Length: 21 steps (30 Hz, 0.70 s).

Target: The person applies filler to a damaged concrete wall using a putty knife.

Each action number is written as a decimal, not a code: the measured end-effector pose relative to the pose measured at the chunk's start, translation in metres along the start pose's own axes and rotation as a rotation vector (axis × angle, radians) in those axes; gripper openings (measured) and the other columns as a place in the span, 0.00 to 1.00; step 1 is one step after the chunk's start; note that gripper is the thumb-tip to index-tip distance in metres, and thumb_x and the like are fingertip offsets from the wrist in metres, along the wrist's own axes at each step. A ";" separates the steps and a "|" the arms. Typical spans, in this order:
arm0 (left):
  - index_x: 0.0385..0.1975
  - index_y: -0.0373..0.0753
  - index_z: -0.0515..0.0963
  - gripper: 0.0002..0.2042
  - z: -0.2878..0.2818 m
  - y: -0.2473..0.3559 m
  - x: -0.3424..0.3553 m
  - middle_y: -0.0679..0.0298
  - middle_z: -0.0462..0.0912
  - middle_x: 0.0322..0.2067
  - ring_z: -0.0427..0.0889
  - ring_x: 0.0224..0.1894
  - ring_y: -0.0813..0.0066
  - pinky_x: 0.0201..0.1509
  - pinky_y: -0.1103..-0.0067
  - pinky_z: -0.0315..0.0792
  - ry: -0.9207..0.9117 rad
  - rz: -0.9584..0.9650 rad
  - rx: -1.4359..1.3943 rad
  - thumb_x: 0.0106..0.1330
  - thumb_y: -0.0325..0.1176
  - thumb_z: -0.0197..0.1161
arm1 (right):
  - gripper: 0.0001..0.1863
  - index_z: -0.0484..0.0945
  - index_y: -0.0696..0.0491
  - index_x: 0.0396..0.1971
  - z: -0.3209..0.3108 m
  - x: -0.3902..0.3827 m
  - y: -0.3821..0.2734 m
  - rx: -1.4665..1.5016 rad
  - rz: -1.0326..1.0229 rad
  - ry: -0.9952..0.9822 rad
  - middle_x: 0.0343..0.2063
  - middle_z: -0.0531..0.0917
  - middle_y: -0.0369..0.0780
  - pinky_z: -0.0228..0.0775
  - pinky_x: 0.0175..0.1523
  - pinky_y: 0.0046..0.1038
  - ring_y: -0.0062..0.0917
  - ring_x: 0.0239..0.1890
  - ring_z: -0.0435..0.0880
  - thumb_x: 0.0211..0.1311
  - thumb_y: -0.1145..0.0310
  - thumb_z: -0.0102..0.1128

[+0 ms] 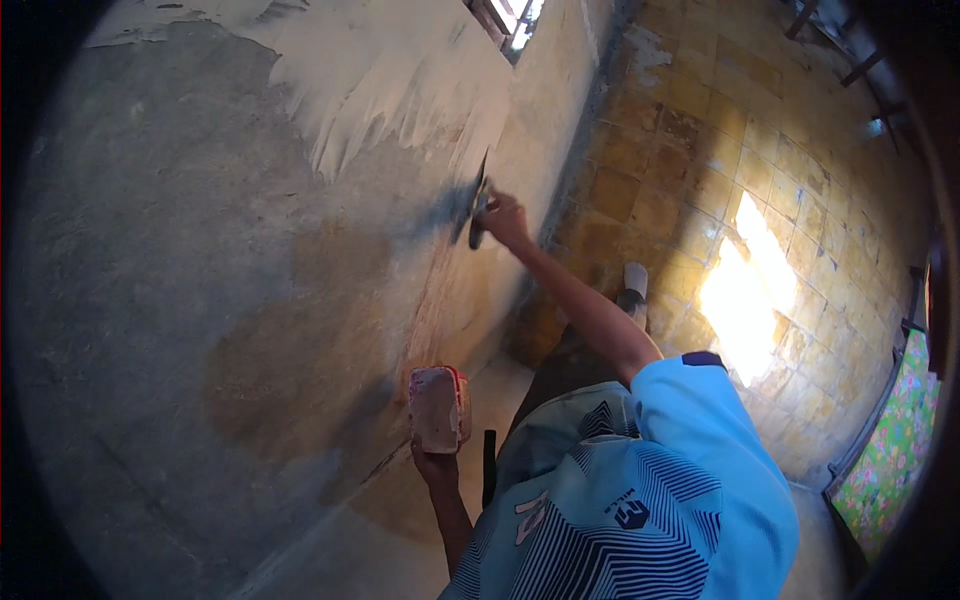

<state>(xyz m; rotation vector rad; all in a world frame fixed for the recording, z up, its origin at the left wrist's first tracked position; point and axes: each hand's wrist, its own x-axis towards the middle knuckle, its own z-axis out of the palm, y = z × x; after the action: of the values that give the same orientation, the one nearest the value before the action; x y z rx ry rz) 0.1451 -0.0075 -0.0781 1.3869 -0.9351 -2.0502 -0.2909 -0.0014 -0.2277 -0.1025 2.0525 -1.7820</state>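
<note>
My right hand (506, 219) is closed round the handle of a plastering trowel (479, 200), whose thin dark blade is seen nearly edge-on close to the wall (180, 210). Whether the blade touches the wall I cannot tell. Lower down, my left hand (436, 464) grips a small rectangular tub (463, 400) with a reddish rim from below. Pale plaster (433, 412) fills it. On the wall above the trowel lies a coat of light plaster (380, 75) with a ragged, streaked lower edge. Below it the surface is bare grey with brownish patches.
A window opening (508, 22) sits at the top of the wall. To the right stretches a yellow-brown tiled floor (690, 150) with a bright sunlit patch (748, 295). Green flowered fabric (890, 440) and dark furniture legs (858, 68) stand along the right rim.
</note>
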 end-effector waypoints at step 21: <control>0.59 0.43 0.67 0.27 0.259 -0.030 0.045 0.69 0.68 0.30 0.73 0.32 0.81 0.35 0.83 0.72 -0.302 0.237 0.365 0.59 0.37 0.65 | 0.19 0.77 0.52 0.52 -0.295 -0.094 -0.280 -0.619 -0.180 -0.845 0.23 0.80 0.42 0.68 0.27 0.23 0.20 0.23 0.76 0.60 0.71 0.49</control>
<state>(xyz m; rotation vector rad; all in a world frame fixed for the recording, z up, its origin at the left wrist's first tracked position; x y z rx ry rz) -0.1135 0.0486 -0.0637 1.0796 -1.5874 -2.0055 -0.3705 0.2538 0.0926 -1.0437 1.8559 -0.8493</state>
